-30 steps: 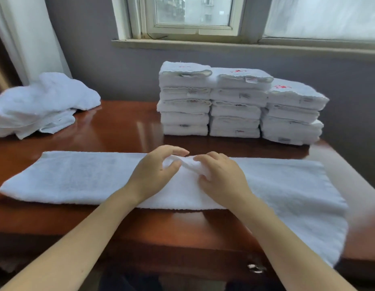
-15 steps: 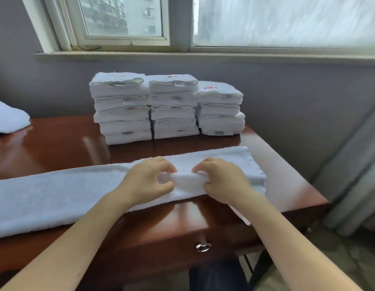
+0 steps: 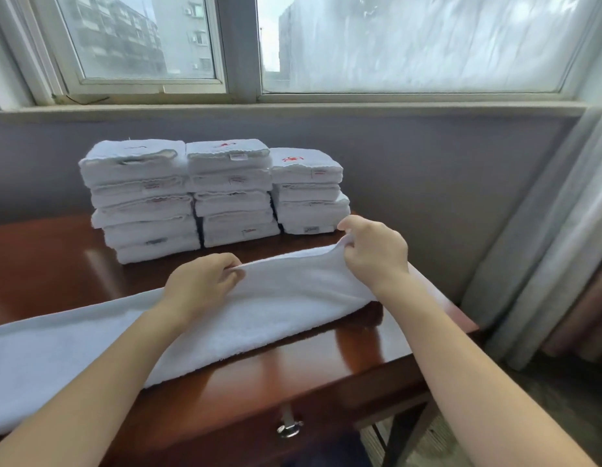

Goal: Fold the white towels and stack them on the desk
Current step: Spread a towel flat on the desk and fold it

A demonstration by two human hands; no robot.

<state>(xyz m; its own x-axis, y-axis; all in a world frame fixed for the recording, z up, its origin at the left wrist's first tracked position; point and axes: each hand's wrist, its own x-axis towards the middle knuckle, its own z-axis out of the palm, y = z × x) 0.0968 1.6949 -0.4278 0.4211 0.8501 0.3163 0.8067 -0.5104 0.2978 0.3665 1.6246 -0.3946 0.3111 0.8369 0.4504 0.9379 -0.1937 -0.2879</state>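
A long white towel (image 3: 276, 315), folded into a narrow strip, is lying across the front of a glossy reddish-brown surface (image 3: 46, 264). Its left end is running out of view at the left edge.

Near the middle of the strip, the left hand (image 3: 201, 284) is pinching the towel's far long edge between thumb and curled fingers, low against the surface.

Behind it, toward the wall under a window, three stacks of folded towels (image 3: 225, 193) are standing side by side and touching. The left and middle stacks are taller than the right one.

Further right, the right hand (image 3: 377, 252) is gripping the towel's right end and holding it raised off the surface, just in front of the rightmost stack. The two hands are apart, each clamped on the cloth, with a loose span of towel sagging between them. A grey curtain (image 3: 545, 247) is hanging at the far right.

This looks like the start of a crosswise fold. The next move likely calls for carrying the raised end leftward over the strip, keeping both long edges lined up, then laying it flat and smoothing it before further folds and stacking.
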